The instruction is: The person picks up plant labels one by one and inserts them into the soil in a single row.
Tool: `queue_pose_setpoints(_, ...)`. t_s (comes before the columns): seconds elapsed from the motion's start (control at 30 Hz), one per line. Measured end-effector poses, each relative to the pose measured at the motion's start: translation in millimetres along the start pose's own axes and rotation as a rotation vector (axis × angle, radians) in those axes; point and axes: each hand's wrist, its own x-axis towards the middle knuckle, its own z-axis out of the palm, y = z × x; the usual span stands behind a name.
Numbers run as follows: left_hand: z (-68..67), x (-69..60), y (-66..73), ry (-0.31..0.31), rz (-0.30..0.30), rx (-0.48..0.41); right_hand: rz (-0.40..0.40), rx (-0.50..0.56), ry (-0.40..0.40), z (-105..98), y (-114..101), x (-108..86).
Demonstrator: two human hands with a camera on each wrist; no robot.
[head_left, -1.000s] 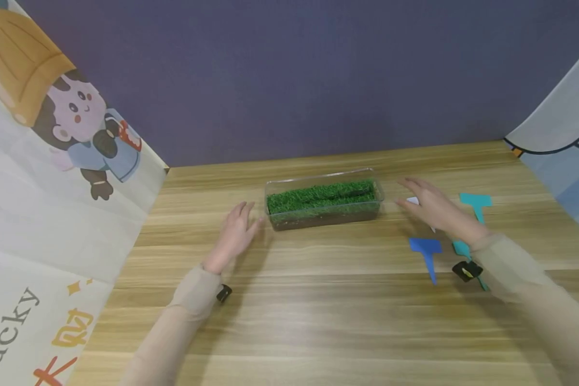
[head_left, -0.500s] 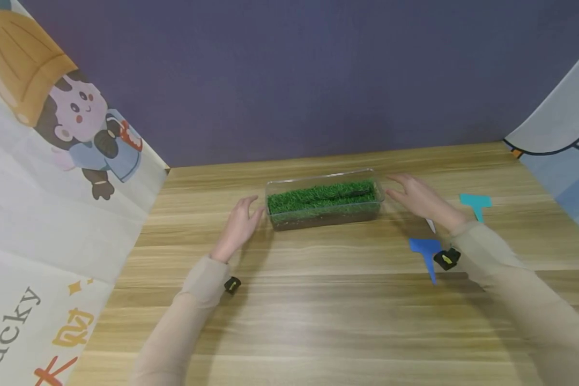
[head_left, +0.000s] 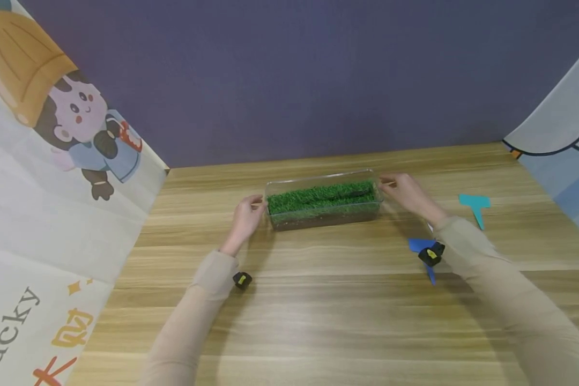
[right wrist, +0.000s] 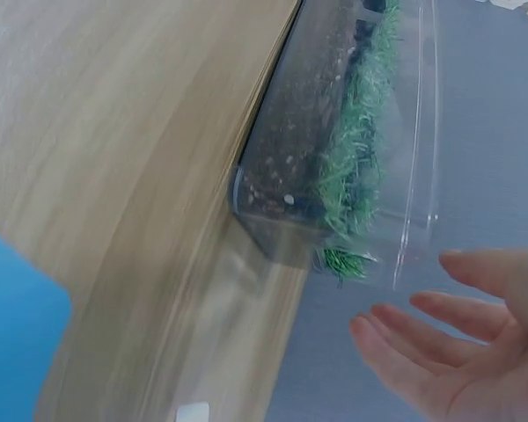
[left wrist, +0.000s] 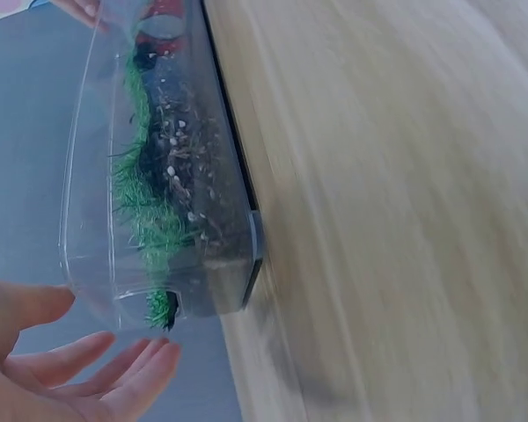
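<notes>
While the left hand point(head_left: 246, 220) hovers, grip relaxed, beside the left end of the clear planter point(head_left: 325, 217), it rests on the tabletop point(head_left: 318, 316), apparently flanked to keep both ends reachable; past its right end come the right hand point(head_left: 406, 193), grip likewise loose, a blue tag point(head_left: 420, 245) and a teal tag point(head_left: 475, 202).

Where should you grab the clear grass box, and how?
Probably hold the clear grass box by its two short ends, one hand from each side: it's long, narrow and sitting flat, with the left hand and right hand beside those ends.
</notes>
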Motion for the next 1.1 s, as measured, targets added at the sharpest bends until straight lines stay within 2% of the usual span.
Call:
queue_pose_setpoints(0.37,5.7,6.7,1.8,0.029,-0.101,-0.128,0.030,0.061,0.013,7.0,3.3,5.7)
queue_pose_setpoints(0.5,6.6,7.5,3.1,0.031,-0.149,-0.193,0.060,0.156,0.015,8.1,3.6,6.1)
queue_pose_setpoints(0.73,4.7,8.5,6.0,0.014,-0.197,-0.242,0.191,0.360,-0.026,6.3,2.5,8.3)
queue_pose_setpoints(0.9,3.3,10.1,6.3,0.012,-0.215,-0.291,0.247,0.429,-0.041,4.7,0.6,8.6)
queue_pose_setpoints(1.1,1.7,9.8,6.0,-0.003,-0.247,-0.326,0.269,0.506,-0.035,6.6,0.9,6.7)
